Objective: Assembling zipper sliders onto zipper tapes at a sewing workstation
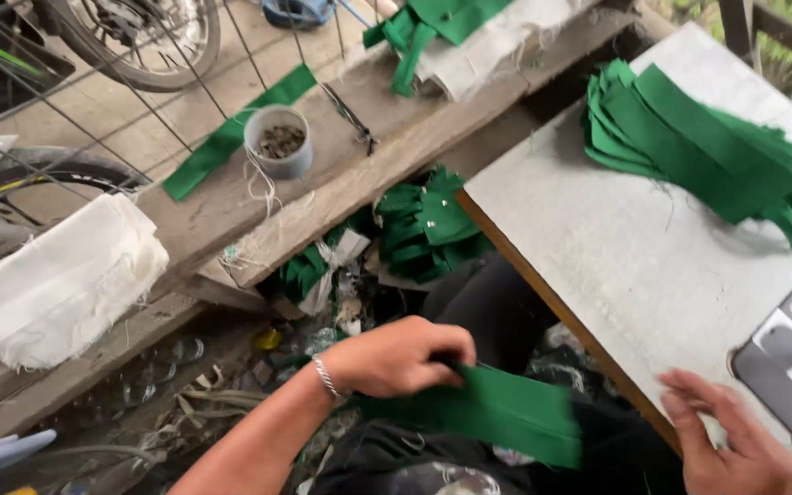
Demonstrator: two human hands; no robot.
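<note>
**Green fabric strip held over the lap**

The left hand (402, 356), a bracelet at its wrist, is closed on one end of a green fabric strip (506, 411), which lies low over the person's lap beside the counter (634, 266) edge. The right hand (724, 438) rests open at that edge, fingers spread, holding nothing. A stack of green strips (708, 151) lies farther back on the counter.

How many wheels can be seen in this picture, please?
2. One wheel is at the top left, beyond the wooden bench. The other wheel is at the left edge, behind the folded white cloth. Both are cut off; more may be hidden.
</note>
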